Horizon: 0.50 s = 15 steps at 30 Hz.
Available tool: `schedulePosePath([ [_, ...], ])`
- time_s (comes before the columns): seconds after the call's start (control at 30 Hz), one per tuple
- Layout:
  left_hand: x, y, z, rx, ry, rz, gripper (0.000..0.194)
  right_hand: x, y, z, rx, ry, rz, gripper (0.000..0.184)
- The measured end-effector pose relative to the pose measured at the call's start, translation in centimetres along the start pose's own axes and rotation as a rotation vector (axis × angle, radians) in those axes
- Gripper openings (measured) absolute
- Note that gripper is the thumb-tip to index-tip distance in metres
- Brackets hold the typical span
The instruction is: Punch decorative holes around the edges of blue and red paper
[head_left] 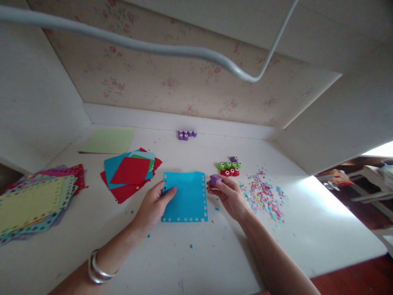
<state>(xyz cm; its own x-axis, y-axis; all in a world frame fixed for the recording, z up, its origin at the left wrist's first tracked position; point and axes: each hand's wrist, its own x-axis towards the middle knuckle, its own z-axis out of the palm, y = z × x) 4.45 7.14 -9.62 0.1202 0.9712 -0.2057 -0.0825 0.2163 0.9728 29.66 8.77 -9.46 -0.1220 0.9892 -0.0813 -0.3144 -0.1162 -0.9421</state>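
A blue paper sheet (187, 196) is in front of me, with small shapes punched along its left, bottom and right edges. The top edge looks plain. My left hand (155, 203) grips the sheet's left side, thumb on top and fingers at the edge. Just off the right edge, my right hand (229, 194) pinches a small purple craft punch (215, 180). Behind that hand sit green craft punches (229, 165), red ones (230, 172) and one purple punch (233, 159).
Several purple punches (186, 135) stand by the back ledge. Colourful confetti (265, 194) lies to the right. Red and blue sheets (130, 172), a pale green stack (107, 140) and punched sheets (30, 203) lie left. A white bar (184, 51) crosses overhead.
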Motion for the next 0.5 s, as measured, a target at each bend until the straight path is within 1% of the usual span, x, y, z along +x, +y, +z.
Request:
schedulePosePath([
  [0.13,0.0,0.2,0.1,-0.019,0.01,-0.011,0.039,0.0,-0.4,0.0,0.124,0.006,0.002,0.029],
  [0.3,-0.1,0.3,0.1,-0.011,0.01,-0.012,0.041,0.1,-1.4,-0.3,0.349,-0.068,0.083,0.034],
  [0.4,-0.1,0.4,0.1,0.008,0.014,0.002,0.041,0.0,-1.6,-0.2,0.415,-0.071,0.084,0.031],
  [0.5,-0.1,0.3,0.2,-0.001,0.015,0.008,0.041,-0.1,-2.0,-0.1,0.405,-0.028,0.034,0.029],
])
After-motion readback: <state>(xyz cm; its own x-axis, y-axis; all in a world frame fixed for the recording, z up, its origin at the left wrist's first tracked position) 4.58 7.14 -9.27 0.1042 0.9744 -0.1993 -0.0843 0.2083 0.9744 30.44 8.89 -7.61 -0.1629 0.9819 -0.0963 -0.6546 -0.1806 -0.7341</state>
